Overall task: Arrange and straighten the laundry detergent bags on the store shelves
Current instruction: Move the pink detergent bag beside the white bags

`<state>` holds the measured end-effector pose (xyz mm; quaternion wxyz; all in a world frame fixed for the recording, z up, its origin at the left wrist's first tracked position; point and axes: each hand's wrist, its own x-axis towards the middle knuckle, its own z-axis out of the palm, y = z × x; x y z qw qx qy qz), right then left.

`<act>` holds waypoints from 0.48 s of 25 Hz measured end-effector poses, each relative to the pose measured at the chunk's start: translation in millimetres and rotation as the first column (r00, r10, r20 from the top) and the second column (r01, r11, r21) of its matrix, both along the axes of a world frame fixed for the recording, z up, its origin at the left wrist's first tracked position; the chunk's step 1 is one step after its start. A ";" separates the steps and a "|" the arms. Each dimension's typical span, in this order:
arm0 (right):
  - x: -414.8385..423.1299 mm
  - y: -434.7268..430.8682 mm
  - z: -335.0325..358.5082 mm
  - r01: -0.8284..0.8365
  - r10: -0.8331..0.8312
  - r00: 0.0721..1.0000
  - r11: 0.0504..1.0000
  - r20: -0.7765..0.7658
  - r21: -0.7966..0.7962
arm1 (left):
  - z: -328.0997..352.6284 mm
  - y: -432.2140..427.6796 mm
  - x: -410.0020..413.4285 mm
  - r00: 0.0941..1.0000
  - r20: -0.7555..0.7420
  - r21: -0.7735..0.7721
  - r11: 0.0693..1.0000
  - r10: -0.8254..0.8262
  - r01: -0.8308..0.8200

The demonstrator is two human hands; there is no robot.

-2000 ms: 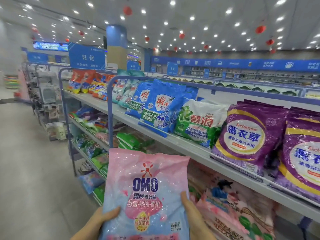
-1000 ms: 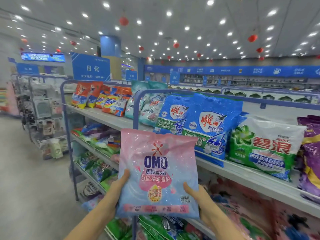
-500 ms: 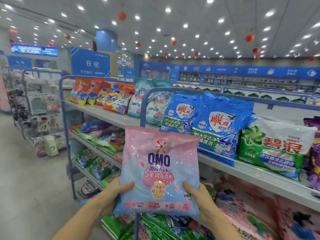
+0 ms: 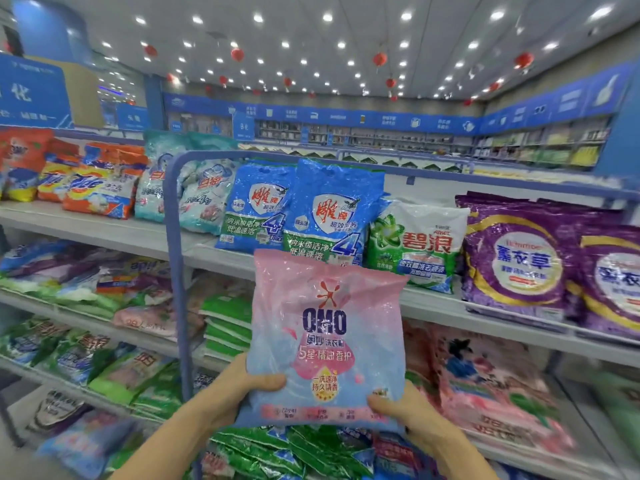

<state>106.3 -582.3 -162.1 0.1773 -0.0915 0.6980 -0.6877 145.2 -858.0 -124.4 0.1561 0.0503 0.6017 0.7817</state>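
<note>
I hold a pink and pale-blue OMO detergent bag (image 4: 325, 337) upright in front of the shelves, at chest height. My left hand (image 4: 239, 393) grips its lower left corner with the thumb across the front. At the lower right corner my right hand (image 4: 401, 410) grips it the same way. Behind the bag, the top shelf (image 4: 114, 233) carries blue bags (image 4: 332, 209), a green and white bag (image 4: 419, 244) and purple bags (image 4: 519, 258), all leaning back. Pink bags (image 4: 485, 382) lie on the shelf below, to the right.
A blue metal upright (image 4: 173, 271) divides the shelving just left of the held bag. Orange bags (image 4: 97, 181) and teal bags (image 4: 194, 188) stand on the top shelf at the left. Lower shelves hold green and mixed bags (image 4: 104, 368) lying flat. More shelving lines the far wall.
The view has swung right and closer to the shelves. The OMO bag, still held in both hands, now sits in front of the blue and green bags rather than left of them.
</note>
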 end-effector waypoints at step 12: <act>110.8 208.3 20.7 0.351 -0.346 0.934 0.935 -0.088 0.054 | -3.8 218.8 -6.8 0.945 0.014 0.004 0.945 -0.326 0.326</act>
